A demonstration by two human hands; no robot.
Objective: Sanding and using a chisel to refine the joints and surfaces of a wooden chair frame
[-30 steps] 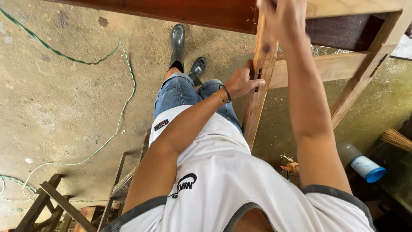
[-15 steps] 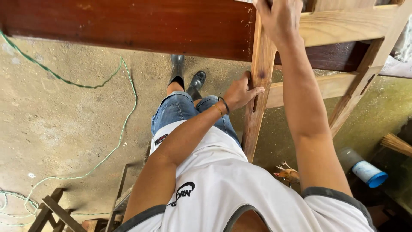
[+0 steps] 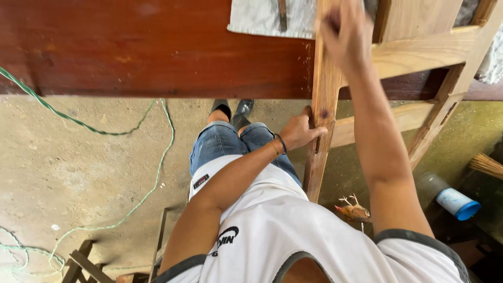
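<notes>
Head view looks down the person's body to a wooden frame [image 3: 398, 57] of pale bars standing in front of a dark red-brown tabletop [image 3: 146, 47]. Left hand [image 3: 301, 131] is wrapped around the upright bar [image 3: 320, 141] of that frame at about mid height, fingers curled over its near edge, a dark band on the wrist. Right hand [image 3: 346, 34] is higher up on the same upright bar, close to where a crossbar meets it; it is blurred, so whether it grips the wood or only presses on it cannot be told. The upright bar runs from the top edge down to just beside the white shirt [image 3: 293, 236].

Blue jeans and dark shoes [image 3: 233, 110] show below the tabletop edge, on a concrete floor [image 3: 68, 173]. A green cord [image 3: 152, 173] loops across that floor at left. At right, a tube with a blue cap [image 3: 456, 202] lies near a broom's straw end [image 3: 487, 165], and a small chicken [image 3: 355, 210] stands near the right arm.
</notes>
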